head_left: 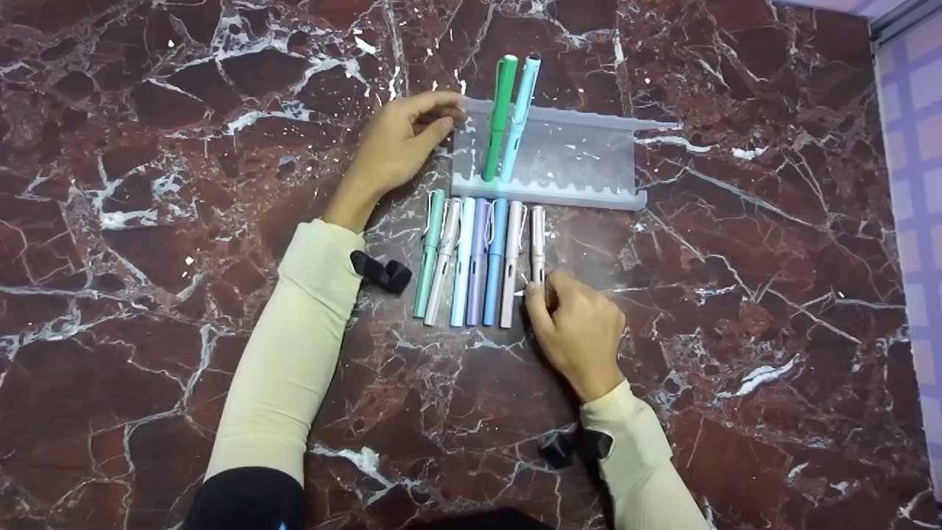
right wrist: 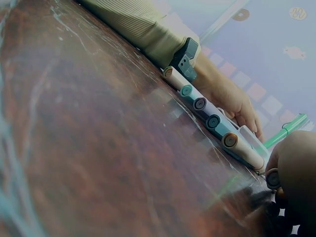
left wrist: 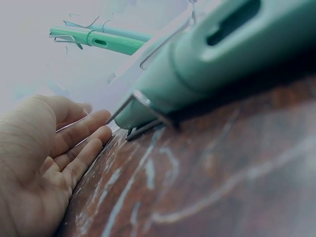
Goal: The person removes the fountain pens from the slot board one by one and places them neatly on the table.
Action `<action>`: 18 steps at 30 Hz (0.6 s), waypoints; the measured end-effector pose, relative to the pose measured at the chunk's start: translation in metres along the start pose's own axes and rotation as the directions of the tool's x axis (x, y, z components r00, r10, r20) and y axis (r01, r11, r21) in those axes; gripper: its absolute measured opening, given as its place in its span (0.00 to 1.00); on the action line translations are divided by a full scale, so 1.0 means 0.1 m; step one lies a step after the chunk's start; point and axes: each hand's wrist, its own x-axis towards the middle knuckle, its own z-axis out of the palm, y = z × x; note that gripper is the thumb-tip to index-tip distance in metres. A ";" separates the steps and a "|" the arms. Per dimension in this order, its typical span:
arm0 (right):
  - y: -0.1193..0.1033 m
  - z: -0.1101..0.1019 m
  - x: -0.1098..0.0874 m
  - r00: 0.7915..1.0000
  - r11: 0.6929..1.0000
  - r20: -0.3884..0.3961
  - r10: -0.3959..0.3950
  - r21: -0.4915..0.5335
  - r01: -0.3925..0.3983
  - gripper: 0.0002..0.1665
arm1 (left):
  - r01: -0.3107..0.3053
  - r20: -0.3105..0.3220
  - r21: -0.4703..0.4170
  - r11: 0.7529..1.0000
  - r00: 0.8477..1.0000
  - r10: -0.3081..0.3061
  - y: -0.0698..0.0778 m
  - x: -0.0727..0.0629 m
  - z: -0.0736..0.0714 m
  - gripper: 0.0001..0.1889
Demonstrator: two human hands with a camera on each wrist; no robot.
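Observation:
My right hand [head_left: 578,324] pinches the lower end of a brownish-pink pen [head_left: 538,232], which lies at the right end of a row of pens. Along that row lie a greyish-pink pen [head_left: 512,269], a blue pen [head_left: 495,265], a purple pen [head_left: 478,265] and several others, ending with a mint-green pen [head_left: 429,258]. Beside the left end of a frosted clear pen tray [head_left: 581,158] is my left hand [head_left: 401,140], its fingers extended and touching the edge. A green pen [head_left: 500,110] and a light-blue pen [head_left: 522,103] rest in the tray's left notches.
Everything lies on a dark red marbled surface [head_left: 736,353] with white veins. A black wrist camera [head_left: 383,272] sits on the left sleeve, near the mint-green pen. Another wrist camera [head_left: 574,445] is on the right sleeve. A checked pale panel [head_left: 912,184] borders the right side.

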 end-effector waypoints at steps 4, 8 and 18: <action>0.00 0.01 0.00 1.000 1.000 -0.005 -0.009 -0.008 0.009 0.24 | 0.022 0.003 -0.010 1.000 1.000 -0.022 0.01 -0.01 0.00 0.19; 0.00 0.01 0.01 1.000 1.000 -0.002 -0.018 -0.007 0.018 0.25 | 0.016 -0.001 0.003 1.000 1.000 -0.016 0.01 -0.02 0.00 0.19; 0.01 0.00 0.00 1.000 1.000 0.003 -0.016 -0.003 0.016 0.26 | -0.002 0.000 0.008 1.000 1.000 0.002 0.00 -0.01 0.00 0.18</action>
